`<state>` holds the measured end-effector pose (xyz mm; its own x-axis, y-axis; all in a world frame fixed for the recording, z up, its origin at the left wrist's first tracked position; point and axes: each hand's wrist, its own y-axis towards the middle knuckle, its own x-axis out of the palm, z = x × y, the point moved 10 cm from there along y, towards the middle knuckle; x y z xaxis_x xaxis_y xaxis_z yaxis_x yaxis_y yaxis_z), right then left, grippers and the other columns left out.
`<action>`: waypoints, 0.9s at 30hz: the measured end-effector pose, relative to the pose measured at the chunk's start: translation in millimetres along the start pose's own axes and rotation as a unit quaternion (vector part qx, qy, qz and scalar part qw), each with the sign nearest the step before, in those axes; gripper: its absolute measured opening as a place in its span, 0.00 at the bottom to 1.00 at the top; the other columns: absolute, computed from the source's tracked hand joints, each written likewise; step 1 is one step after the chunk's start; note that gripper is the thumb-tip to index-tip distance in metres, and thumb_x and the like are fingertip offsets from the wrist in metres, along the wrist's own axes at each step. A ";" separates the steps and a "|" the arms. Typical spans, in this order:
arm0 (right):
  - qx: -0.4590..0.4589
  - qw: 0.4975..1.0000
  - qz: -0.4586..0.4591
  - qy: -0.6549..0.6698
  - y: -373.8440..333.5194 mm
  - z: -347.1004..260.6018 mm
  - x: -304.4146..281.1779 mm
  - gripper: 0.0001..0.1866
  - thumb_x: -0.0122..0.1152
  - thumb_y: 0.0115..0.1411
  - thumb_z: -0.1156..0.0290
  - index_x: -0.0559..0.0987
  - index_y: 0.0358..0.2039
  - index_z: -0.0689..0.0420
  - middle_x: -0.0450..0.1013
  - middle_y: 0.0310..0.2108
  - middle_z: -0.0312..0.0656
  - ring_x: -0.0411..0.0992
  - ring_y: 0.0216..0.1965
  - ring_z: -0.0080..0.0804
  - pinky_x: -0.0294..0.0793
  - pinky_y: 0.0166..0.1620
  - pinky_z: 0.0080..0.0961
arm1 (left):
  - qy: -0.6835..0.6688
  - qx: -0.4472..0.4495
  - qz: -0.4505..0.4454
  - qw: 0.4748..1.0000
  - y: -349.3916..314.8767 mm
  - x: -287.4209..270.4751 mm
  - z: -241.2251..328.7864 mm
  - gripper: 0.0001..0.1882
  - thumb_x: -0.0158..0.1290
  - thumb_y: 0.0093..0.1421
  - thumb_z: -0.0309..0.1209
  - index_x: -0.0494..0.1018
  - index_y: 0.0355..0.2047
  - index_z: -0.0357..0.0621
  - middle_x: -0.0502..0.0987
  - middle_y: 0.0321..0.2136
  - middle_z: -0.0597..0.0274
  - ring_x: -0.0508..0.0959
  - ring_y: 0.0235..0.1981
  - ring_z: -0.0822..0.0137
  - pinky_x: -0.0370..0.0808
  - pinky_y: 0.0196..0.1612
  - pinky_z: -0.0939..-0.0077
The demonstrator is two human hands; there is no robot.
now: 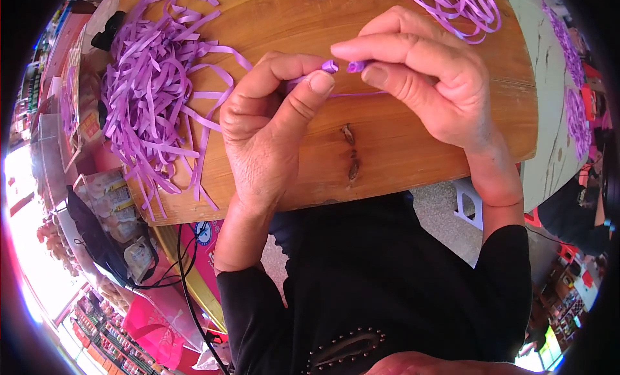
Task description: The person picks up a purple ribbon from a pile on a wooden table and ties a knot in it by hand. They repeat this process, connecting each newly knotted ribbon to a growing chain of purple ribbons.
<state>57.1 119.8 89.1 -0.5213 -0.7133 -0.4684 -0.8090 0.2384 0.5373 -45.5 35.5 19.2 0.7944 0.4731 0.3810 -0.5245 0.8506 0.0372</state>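
Note:
My left hand point(271, 113) pinches a purple ribbon between thumb and forefinger, and a small folded loop of the ribbon point(330, 66) sticks up past the fingertips. Facing it, a short gap away, my right hand point(423, 78) has a small rolled or folded bit of purple ribbon point(356, 66) at its thumb tip, under the outstretched fingers. Both hands are raised over the wooden table. A thin strand of ribbon point(352, 94) runs below the fingers toward the right palm. Whether the two bits belong to one ribbon is hidden by my hands.
A big tangled heap of purple ribbon lengths point(152, 84) lies on the wooden table point(413, 162) at the left, some hanging over its edge. Looped ribbon point(462, 10) lies at the far right. A pale marbled table point(549, 117) adjoins on the right. Black cables point(184, 291) hang lower left.

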 end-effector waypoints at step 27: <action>0.025 0.999 0.032 -0.026 0.0 2.8 -3.5 0.13 0.64 0.49 0.85 0.78 0.37 0.63 0.72 0.32 0.41 0.71 0.30 0.21 0.69 0.30 0.13 | -0.082 -0.053 -0.004 0.995 2.0 0.2 -23.8 0.06 0.56 0.56 0.20 0.77 0.35 0.37 0.74 0.29 0.68 0.72 0.33 0.78 0.68 0.40 0.85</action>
<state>58.1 124.1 88.8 -0.5853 -0.6603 -0.4706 -0.7852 0.3167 0.5322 -39.1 42.7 -2.6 0.7328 0.4295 0.5278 -0.4760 0.8778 -0.0535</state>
